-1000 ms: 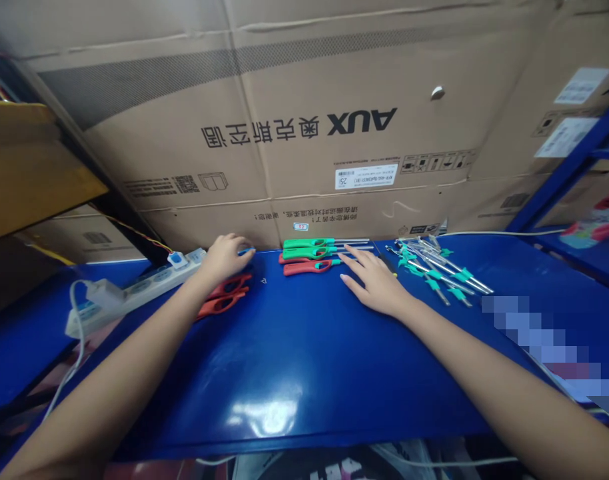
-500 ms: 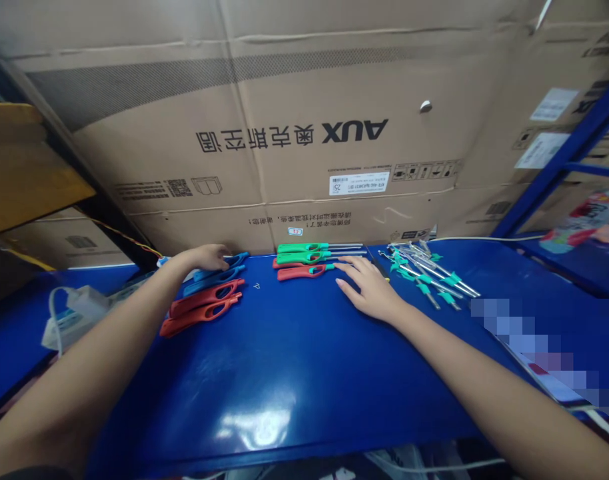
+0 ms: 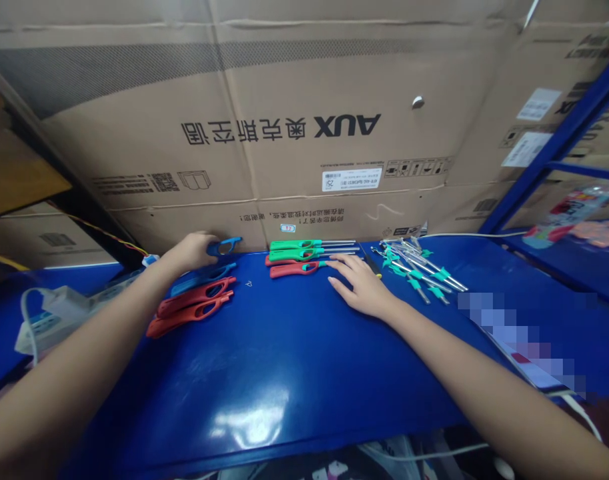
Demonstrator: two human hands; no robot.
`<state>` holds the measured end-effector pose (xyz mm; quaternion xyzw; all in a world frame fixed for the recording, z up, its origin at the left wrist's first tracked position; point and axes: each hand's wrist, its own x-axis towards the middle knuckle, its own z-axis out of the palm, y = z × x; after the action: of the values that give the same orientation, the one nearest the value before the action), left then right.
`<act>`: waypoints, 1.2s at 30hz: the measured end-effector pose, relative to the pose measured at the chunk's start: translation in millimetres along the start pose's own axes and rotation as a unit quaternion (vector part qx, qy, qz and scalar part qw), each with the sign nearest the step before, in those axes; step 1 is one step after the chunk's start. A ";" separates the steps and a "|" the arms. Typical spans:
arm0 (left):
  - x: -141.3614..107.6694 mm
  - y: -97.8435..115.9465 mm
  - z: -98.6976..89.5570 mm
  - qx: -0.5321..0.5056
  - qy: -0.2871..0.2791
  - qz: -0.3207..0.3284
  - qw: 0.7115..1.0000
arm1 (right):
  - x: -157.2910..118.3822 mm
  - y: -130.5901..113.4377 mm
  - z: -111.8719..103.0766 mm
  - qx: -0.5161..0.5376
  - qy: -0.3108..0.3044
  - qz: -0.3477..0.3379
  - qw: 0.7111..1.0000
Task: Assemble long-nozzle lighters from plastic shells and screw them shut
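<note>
My left hand (image 3: 197,251) is closed round a blue lighter handle (image 3: 225,247), raised over another blue handle (image 3: 204,277). Two red handles (image 3: 192,315) lie just below that one, nearer me. At the middle of the row by the cardboard are green lighters (image 3: 294,252) with metal rods and red ones (image 3: 294,269). My right hand (image 3: 357,283) rests with fingers spread beside the rods, its fingertips by the front red lighter's tip. Loose metal rods with green pieces (image 3: 419,267) lie in a pile to its right.
A large cardboard box (image 3: 274,80) stands behind the blue table (image 3: 264,360). At the left is a white power strip (image 3: 54,320) with a cable. A partly blurred phone (image 3: 529,367) lies at the right. A bottle (image 3: 569,213) sits beyond the blue frame (image 3: 539,147).
My left hand has lifted the blue handle off the one beside it. My right hand stays by the lighters. The whole view has shifted slightly.
</note>
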<state>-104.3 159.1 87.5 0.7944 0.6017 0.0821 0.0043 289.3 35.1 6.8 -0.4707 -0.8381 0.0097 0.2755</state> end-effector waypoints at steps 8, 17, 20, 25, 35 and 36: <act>-69.0 99.4 24.8 -0.108 -0.031 0.253 0.961 | -3.1 -26.6 -12.4 0.068 0.001 -0.092 0.993; -113.8 138.9 87.7 -0.221 0.008 0.300 0.928 | -5.8 -31.6 -10.3 0.119 -0.158 -0.114 0.974; -109.3 133.4 94.6 -0.272 0.047 0.251 0.928 | -4.9 -23.1 -17.3 0.088 -0.168 -0.096 0.977; -107.1 132.6 97.4 -0.305 0.049 0.227 0.924 | -4.1 -15.0 -25.3 0.055 -0.181 -0.081 0.979; -106.1 128.3 101.6 -0.326 0.060 0.147 0.932 | 1.1 -2.2 -26.1 0.099 0.028 0.010 0.995; -106.0 128.0 102.6 -0.330 0.062 0.142 0.931 | 1.7 -0.6 -26.7 0.100 0.038 0.030 0.994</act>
<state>4.1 31.8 -13.5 0.8189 0.4207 0.3247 0.2167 300.7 29.6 30.3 -0.4660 -0.8072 0.0838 0.3525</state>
